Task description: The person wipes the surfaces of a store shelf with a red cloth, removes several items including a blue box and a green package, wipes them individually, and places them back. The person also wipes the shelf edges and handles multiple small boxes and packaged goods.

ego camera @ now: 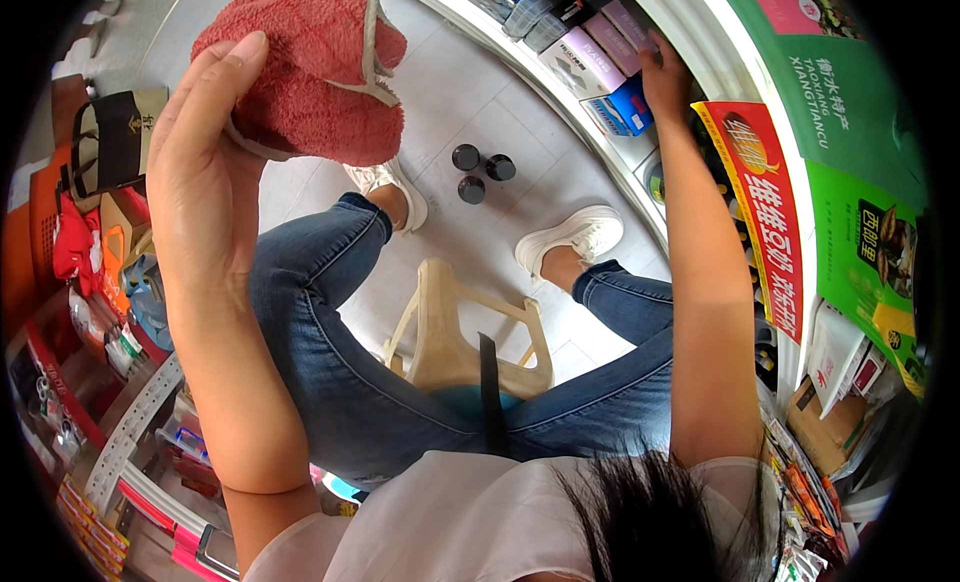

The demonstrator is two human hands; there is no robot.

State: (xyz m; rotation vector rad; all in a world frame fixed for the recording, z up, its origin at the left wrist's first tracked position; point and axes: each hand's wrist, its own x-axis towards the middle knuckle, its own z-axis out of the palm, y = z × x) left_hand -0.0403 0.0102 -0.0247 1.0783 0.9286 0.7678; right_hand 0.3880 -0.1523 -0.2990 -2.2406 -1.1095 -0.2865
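Note:
My left hand is raised at the upper left, its thumb and fingers pinching a folded red terry cloth with a pale edging. My right hand reaches into a white shelf unit on the right. Its fingers are against or just beside the far end of some small purple boxes; the shadow there hides whether they grip one. Just below that hand lies a blue box. A white-and-purple box stands at the shelf's front edge.
Three dark round-topped containers stand on the tiled floor between my white shoes. A beige plastic stool is under me. Shelves with packaged goods are at the left. Printed signs hang along the right shelf.

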